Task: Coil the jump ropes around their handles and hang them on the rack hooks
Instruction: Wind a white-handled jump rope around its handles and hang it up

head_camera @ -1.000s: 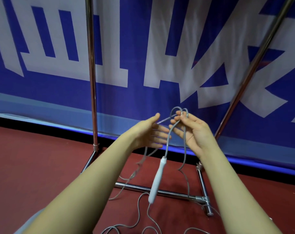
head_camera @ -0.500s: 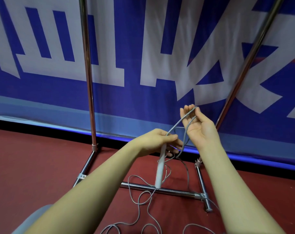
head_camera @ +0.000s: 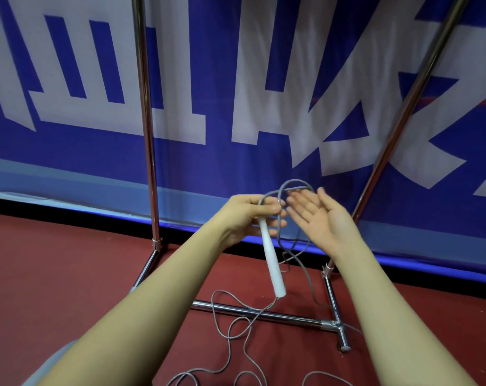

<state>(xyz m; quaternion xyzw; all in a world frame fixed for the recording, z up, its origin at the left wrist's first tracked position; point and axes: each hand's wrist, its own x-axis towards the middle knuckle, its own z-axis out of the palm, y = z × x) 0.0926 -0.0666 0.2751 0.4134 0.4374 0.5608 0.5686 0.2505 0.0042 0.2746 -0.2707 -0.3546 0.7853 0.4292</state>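
Observation:
My left hand (head_camera: 248, 215) grips the upper end of a white jump-rope handle (head_camera: 272, 263), which hangs down and slightly to the right. The grey rope (head_camera: 293, 188) loops up from that hand and arcs over the fingertips of my right hand (head_camera: 318, 218). That hand is held palm up with straight fingers, right beside the left. More grey rope (head_camera: 230, 330) trails from the handle's lower end across the red floor in loose curls. The rack's hooks are out of view.
A chrome rack stands in front of me: left upright (head_camera: 145, 121), slanted right upright (head_camera: 403, 107), low crossbar (head_camera: 264, 314) and a foot (head_camera: 340, 335) on the red floor. Behind it hangs a blue and white banner (head_camera: 236, 79).
My left hand rose with the handle and now meets the right hand. The right hand flattened out, and the rope loop now lies over its fingertips instead of between its fingers.

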